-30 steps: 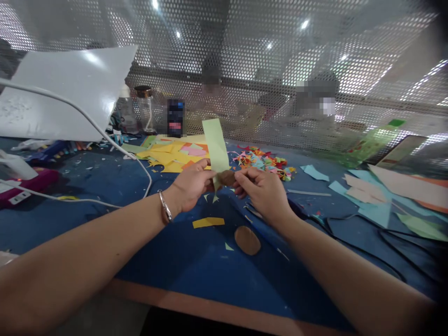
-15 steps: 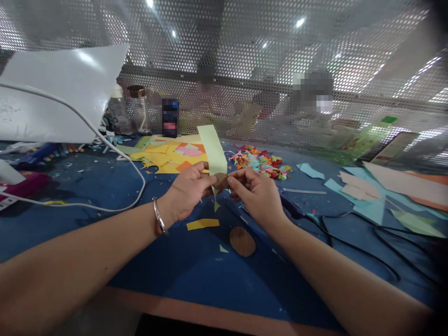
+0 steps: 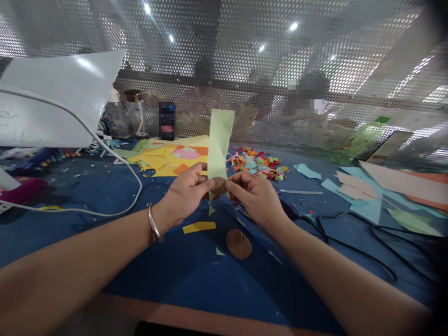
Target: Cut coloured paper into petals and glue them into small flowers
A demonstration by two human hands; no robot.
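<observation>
A pale green paper strip [image 3: 220, 144] stands up from between my hands, its lower end overlapped by a small brown disc [image 3: 219, 185]. My left hand [image 3: 189, 191] pinches the disc and strip at their left edge, thumb in front. On the right side, my right hand [image 3: 254, 193] pinches the same disc between thumb and fingers. A cut green tip hangs below the disc. Beneath my hands, a larger brown oval piece [image 3: 239, 244] lies on the blue table [image 3: 168, 270], with a yellow paper strip [image 3: 199, 227] and a tiny green scrap [image 3: 220, 251] nearby.
Yellow and orange paper sheets [image 3: 157, 161] lie behind my left hand, colourful cut scraps [image 3: 259, 163] behind my right. Blue and pink papers [image 3: 364, 186] and black cables [image 3: 357, 242] are at right. A white cable [image 3: 136, 186] curves at left. A perforated metal screen [image 3: 238, 60] stands behind.
The green strip has swung more upright, its top moving up and right. Both hands keep their pinch on the disc and strip. The whole view has shifted slightly.
</observation>
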